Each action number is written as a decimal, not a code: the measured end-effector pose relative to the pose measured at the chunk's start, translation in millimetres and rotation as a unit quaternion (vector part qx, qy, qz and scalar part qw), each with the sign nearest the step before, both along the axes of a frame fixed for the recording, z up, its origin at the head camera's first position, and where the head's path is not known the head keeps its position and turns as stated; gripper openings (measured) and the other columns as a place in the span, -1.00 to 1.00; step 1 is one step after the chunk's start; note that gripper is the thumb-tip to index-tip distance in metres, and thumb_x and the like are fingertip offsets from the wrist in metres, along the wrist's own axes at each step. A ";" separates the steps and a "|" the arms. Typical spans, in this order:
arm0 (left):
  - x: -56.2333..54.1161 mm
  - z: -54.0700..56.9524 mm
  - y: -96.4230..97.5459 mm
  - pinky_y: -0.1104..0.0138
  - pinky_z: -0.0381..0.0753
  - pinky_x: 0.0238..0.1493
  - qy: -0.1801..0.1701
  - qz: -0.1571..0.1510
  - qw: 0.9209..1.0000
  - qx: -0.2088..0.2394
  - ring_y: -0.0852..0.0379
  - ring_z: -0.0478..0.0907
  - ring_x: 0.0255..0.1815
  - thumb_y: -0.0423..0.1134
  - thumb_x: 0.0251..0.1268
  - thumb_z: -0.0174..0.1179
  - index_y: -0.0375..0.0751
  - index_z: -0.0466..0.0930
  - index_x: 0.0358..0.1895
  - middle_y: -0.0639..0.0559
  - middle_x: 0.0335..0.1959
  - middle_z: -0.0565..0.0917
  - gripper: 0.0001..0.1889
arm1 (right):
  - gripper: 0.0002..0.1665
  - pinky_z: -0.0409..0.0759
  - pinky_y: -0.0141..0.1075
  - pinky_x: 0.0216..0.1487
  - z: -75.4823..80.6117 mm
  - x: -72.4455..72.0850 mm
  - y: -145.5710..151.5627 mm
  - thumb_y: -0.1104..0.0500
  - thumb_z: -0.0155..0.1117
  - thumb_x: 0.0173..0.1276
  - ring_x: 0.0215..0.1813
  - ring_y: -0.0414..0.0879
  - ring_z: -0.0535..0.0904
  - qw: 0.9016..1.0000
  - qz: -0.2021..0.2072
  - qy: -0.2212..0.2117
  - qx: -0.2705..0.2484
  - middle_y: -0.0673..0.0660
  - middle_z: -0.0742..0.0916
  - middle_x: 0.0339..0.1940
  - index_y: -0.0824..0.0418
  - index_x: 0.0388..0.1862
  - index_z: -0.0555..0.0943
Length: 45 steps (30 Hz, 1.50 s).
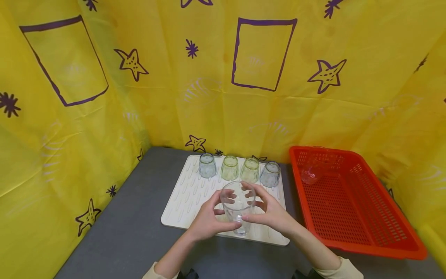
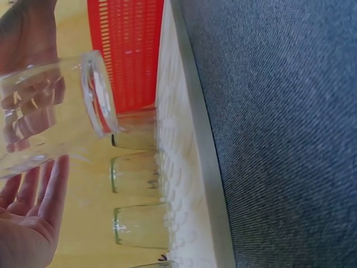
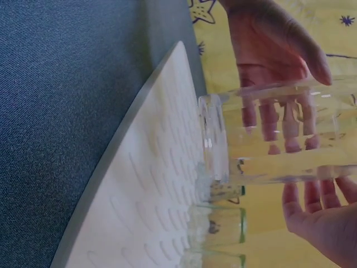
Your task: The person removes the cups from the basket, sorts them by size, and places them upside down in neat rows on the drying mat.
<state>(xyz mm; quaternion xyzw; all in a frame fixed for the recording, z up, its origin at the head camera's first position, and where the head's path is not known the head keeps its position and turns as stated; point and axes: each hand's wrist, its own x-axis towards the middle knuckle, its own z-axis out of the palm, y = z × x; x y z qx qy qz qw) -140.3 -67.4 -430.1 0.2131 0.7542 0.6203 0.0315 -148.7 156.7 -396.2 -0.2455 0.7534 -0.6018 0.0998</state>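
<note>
A large clear glass (image 1: 240, 211) is held between both hands, mouth up, above a white ribbed drying mat (image 1: 181, 211). From one side my left hand (image 1: 205, 221) grips it, thumb in front and fingers behind; my right hand (image 1: 275, 213) does the same opposite. In the left wrist view, a gap separates the thick glass base (image 2: 99, 92) from the mat. Behind it, several small tumblers stand in a row on the mat, apparently upside down: a bluish one (image 1: 207, 166), two greenish ones (image 1: 230, 168), and another bluish one (image 1: 270, 175).
To the right stands a red perforated basket (image 1: 303, 201) with a clear glass (image 1: 311, 172) at its far left corner. The dark grey table (image 1: 122, 232) stretches to the left and front. A yellow patterned cloth (image 1: 209, 108) hangs behind and at the sides.
</note>
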 end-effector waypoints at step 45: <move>6.6 -13.8 -7.4 0.33 0.44 0.20 -0.092 -0.036 0.965 0.244 0.13 0.32 0.34 -0.38 0.19 0.28 -0.37 -0.03 0.46 -0.34 0.43 0.19 -0.16 | -0.19 0.63 -0.17 -0.01 -20.4 11.7 1.2 0.26 0.43 0.20 0.08 0.16 0.50 0.999 -0.014 -0.013 -0.036 0.28 0.45 0.26 0.11 0.39 0.28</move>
